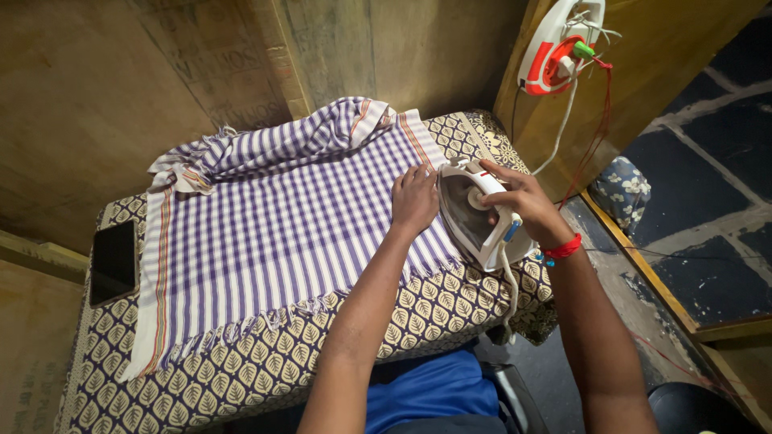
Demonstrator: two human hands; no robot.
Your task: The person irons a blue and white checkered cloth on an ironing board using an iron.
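Note:
A purple and white checked cloth (273, 217) lies spread over a low table covered with a leaf-patterned fabric (265, 370). My left hand (415, 198) presses flat on the cloth's right part, fingers apart. Just to its right, my right hand (519, 201) grips the handle of a white electric iron (474, 210), which is tilted up on its side at the cloth's right edge with its soleplate facing left. A red band circles my right wrist. The cloth's far end is bunched in folds near the wall.
A dark phone (112, 261) lies at the table's left edge. The iron's white cord (508, 281) hangs off the table's right side. An orange and white power board (559, 44) with plugs hangs on the wooden wall. A floral bundle (621, 191) rests on the floor.

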